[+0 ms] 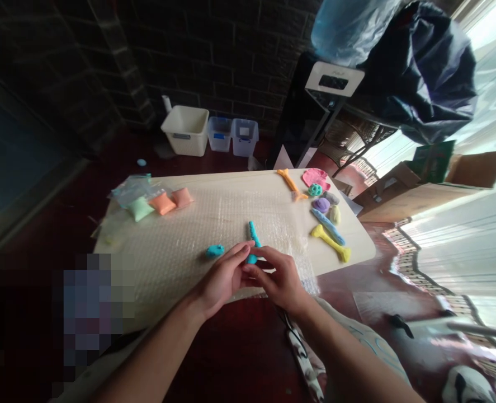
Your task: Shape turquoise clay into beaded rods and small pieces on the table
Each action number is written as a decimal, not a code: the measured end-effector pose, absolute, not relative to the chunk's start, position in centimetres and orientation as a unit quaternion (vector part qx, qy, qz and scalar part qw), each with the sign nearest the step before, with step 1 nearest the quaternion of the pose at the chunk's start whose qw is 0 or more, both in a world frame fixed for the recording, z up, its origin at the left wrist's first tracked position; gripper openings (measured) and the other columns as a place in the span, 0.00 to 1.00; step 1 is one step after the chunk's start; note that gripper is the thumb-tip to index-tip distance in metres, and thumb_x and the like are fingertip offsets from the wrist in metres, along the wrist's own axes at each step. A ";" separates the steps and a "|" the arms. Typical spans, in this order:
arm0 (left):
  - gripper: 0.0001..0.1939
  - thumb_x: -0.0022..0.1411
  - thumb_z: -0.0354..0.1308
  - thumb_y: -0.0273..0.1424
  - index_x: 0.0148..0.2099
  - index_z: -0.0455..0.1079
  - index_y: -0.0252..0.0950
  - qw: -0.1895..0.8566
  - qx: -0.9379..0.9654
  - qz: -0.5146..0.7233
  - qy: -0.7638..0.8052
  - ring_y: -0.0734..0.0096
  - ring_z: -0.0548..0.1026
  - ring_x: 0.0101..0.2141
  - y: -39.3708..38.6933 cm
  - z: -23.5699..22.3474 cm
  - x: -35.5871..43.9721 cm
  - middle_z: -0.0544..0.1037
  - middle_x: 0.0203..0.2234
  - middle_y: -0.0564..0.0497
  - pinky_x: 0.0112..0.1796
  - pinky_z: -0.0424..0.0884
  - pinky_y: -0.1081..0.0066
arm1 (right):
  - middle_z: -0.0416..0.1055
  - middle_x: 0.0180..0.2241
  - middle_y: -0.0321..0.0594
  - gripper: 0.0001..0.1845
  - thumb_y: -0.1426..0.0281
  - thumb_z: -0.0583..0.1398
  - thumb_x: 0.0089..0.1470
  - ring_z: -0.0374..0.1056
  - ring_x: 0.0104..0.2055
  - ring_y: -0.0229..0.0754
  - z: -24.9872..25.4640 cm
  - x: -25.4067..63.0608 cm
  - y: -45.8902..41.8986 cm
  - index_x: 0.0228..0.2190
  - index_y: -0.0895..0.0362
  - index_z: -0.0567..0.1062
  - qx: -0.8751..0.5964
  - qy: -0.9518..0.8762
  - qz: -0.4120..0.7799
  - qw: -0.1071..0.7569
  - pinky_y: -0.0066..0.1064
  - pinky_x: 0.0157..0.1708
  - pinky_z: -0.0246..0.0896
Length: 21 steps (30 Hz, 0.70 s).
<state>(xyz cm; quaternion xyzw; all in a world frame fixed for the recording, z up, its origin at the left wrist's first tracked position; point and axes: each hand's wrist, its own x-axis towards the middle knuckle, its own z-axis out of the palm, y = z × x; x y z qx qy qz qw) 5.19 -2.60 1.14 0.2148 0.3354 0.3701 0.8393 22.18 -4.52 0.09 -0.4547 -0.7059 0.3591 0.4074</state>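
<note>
Both hands meet near the front edge of the table, around a turquoise stick of modelling clay point(254, 234). My left hand point(222, 275) has its fingers closed at the lower end of the clay. From the other side my right hand point(282, 277) curls thumb and fingers around that same end. The stick points away from me; its upper part looks bumpy, and part of its lower end is hidden by fingers. Left of the hands, a separate turquoise clay lump point(215, 251) lies on the bubble wrap point(197, 221).
At the table's right lie a yellow bone-shaped clay piece point(330, 243), a blue clay roll point(328, 225), an orange bone-shaped piece point(288, 182) and a pink flat piece point(315, 177). Several clay packets point(163, 203) lie at the left. Plastic bins point(185, 131) stand beyond the table.
</note>
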 end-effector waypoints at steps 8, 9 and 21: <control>0.27 0.49 0.79 0.36 0.49 0.79 0.31 0.794 0.273 0.419 0.347 0.67 0.80 0.36 -2.0 0.9 5.1 0.83 0.35 0.46 0.44 0.77 0.63 | 0.79 0.50 0.46 0.19 0.72 0.61 0.67 0.76 0.52 0.48 0.3 22.7 -4.2 0.57 0.51 0.78 -0.446 -0.765 0.220 0.410 0.40 0.51 0.74; 0.26 0.48 0.80 0.37 0.48 0.80 0.30 0.789 0.275 0.425 0.347 0.67 0.80 0.36 -1.8 0.8 5.2 0.83 0.35 0.45 0.44 0.77 0.64 | 0.78 0.51 0.47 0.20 0.72 0.62 0.67 0.76 0.52 0.49 0.2 22.8 -4.1 0.59 0.51 0.77 -0.446 -0.770 0.207 0.407 0.40 0.50 0.74; 0.31 0.54 0.69 0.57 0.36 0.79 0.30 0.745 0.354 0.402 0.397 0.72 0.75 0.28 -1.6 -0.2 5.3 0.79 0.27 0.48 0.35 0.72 0.68 | 0.80 0.42 0.43 0.12 0.66 0.66 0.63 0.78 0.37 0.45 -0.2 23.0 -4.2 0.48 0.53 0.80 -0.473 -0.770 0.148 0.401 0.35 0.35 0.76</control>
